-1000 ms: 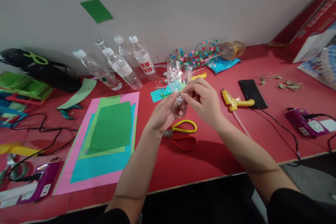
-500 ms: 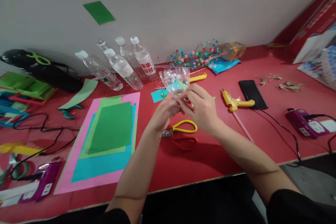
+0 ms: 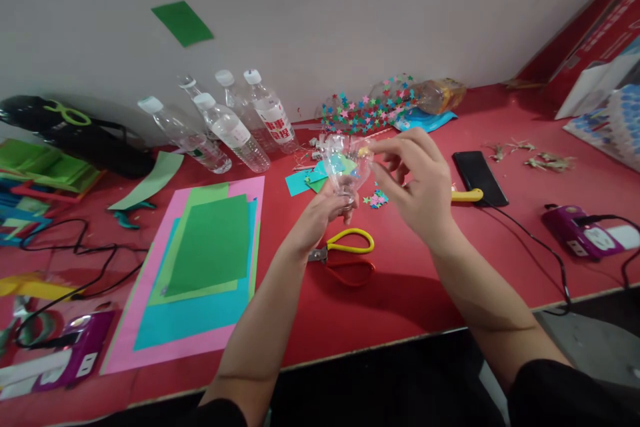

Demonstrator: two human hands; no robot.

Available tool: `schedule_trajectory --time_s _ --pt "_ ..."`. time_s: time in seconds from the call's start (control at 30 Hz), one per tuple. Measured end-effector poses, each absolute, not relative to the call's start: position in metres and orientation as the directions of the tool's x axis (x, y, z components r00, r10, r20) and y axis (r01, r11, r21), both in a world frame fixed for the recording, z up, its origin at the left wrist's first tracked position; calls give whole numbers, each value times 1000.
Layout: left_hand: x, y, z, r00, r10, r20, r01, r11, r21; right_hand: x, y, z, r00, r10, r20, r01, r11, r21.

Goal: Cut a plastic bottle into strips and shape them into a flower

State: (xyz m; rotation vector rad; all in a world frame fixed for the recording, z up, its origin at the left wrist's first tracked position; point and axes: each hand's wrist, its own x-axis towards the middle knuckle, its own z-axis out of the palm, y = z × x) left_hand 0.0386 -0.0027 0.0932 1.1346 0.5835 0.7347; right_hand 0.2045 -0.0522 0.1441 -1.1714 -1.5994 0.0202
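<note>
My left hand (image 3: 327,207) is closed around the narrow lower end of a clear cut bottle top (image 3: 336,159), its wide cut side facing up. My right hand (image 3: 417,177) is at the right edge of this plastic, thumb and forefinger a little apart; whether they touch it is unclear. A yellow cutter (image 3: 364,151) shows partly past the plastic and my fingers. Below my hands lie scissors (image 3: 353,241) with one yellow and one red handle. Small star pieces (image 3: 376,199) lie between my hands. Part of a yellow glue gun (image 3: 467,195) shows behind my right hand.
Several clear bottles (image 3: 273,117) stand along the wall. Stacked coloured paper (image 3: 210,247) lies left. A star-covered bottle (image 3: 367,110) rests at the back. To the right are a black phone (image 3: 480,177) and a purple power socket (image 3: 583,233) with cables.
My right hand has moved right, away from my left, and its fingers have parted. The bottle top stays in my left hand and now shows more fully.
</note>
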Motion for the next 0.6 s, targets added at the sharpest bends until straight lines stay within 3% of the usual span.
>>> schedule_trajectory --time_s 0.3,0.6 --pt "45 -8 93 645 754 -122 -149 281 948 225 -40 141 43 764 644 671 456 -586" --pt "48 -11 92 660 733 -163 -155 346 925 227 -35 140 77 826 559 428 479 -767"
